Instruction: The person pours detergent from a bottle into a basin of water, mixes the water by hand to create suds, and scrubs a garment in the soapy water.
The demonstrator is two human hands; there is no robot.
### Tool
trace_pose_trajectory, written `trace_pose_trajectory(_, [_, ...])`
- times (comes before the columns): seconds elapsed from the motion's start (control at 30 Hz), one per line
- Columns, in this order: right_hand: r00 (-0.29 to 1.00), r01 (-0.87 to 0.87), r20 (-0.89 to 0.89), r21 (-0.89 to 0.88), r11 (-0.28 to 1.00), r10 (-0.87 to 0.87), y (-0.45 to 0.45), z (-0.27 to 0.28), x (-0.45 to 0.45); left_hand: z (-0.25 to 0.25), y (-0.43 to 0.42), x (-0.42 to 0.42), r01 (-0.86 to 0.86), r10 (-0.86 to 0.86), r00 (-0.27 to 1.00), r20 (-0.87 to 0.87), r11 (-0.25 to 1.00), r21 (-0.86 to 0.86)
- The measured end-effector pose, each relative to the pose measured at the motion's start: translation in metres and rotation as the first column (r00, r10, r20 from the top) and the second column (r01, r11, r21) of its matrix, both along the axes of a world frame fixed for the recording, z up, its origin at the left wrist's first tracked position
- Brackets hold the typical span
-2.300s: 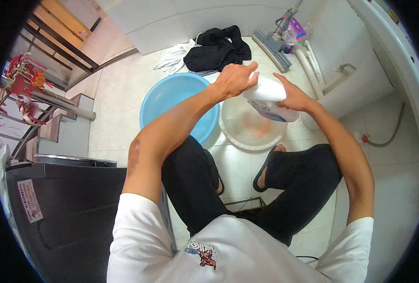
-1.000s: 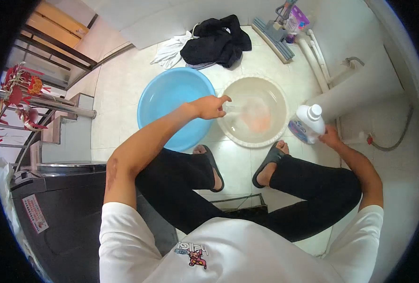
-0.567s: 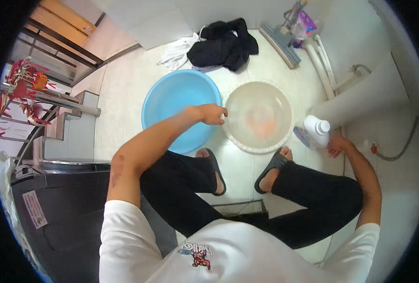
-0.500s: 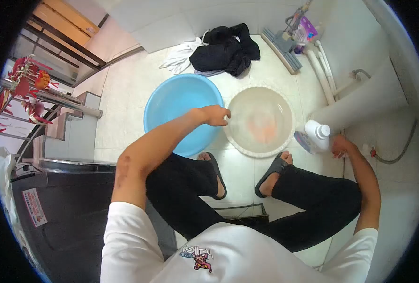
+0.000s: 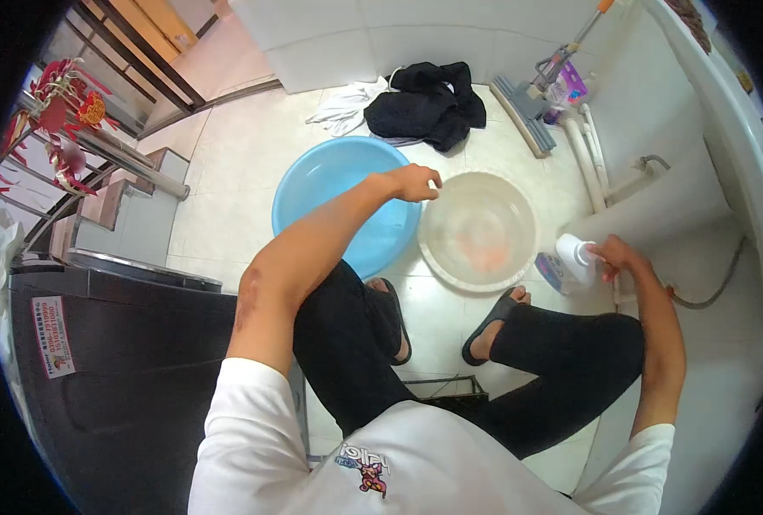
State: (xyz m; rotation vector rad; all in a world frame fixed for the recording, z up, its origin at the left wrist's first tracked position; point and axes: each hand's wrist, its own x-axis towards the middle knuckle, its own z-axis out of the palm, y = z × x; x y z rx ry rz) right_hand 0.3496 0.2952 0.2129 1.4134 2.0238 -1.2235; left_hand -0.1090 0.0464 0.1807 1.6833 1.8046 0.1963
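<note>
My left hand (image 5: pixel 415 183) has its fingers curled at the near-left rim of a cream basin (image 5: pixel 429 262). Whatever is between those fingers, if anything, is hidden. Clear water fills part of that basin, with a blurred pinkish-orange patch showing at its bottom. A larger blue basin (image 5: pixel 317 163) stands against its left side, partly covered by my left forearm. On the right, my right hand (image 5: pixel 615 257) has its fingers closed at the cap and neck of a white detergent bottle (image 5: pixel 570 264) with a blue-purple label, which stands on the floor.
Dark clothes (image 5: pixel 420 107) and a white cloth (image 5: pixel 343 107) lie on the floor behind the basins. A flat mop (image 5: pixel 523 116) leans near white pipes (image 5: pixel 583 159) and a purple package (image 5: pixel 569 84). A black appliance (image 5: pixel 133 378) stands at left. My sandalled feet flank the near side.
My right hand has moved from beside the bottle onto its cap and neck. My left hand has shifted slightly farther along the rim. The view has tilted a little.
</note>
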Motion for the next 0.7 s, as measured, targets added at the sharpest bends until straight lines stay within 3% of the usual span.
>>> trace_pose_trajectory(0.2, [0.996, 0.029, 0.080, 0.057, 0.998, -0.033, -0.011, 0.008, -0.053, -0.005, -0.017, -0.018, -0.107, 0.114, 0.992, 0.050, 0.985, -0.137])
trace_pose_trajectory(0.27, [0.999, -0.016, -0.035, 0.053, 0.998, 0.018, -0.016, 0.006, -0.067, -0.006, -0.022, -0.020, -0.143, 0.158, 0.985, 0.069, 0.973, -0.182])
trace_pose_trajectory(0.4, [0.993, -0.116, -0.023, 0.011, 0.993, 0.116, -0.027, 0.002, -0.093, -0.007, -0.023, -0.019, -0.150, 0.173, 0.978, 0.119, 0.972, -0.178])
trace_pose_trajectory(0.47, [0.969, -0.248, 0.026, 0.053, 0.967, 0.247, -0.034, 0.000, -0.104, 0.000, -0.023, -0.018, -0.134, 0.151, 0.983, 0.105, 0.979, -0.156])
trace_pose_trajectory(0.7, [0.950, -0.306, 0.073, 0.017, 0.952, 0.304, -0.040, -0.010, -0.131, -0.004, -0.023, -0.013, -0.120, 0.138, 0.985, 0.102, 0.979, -0.164])
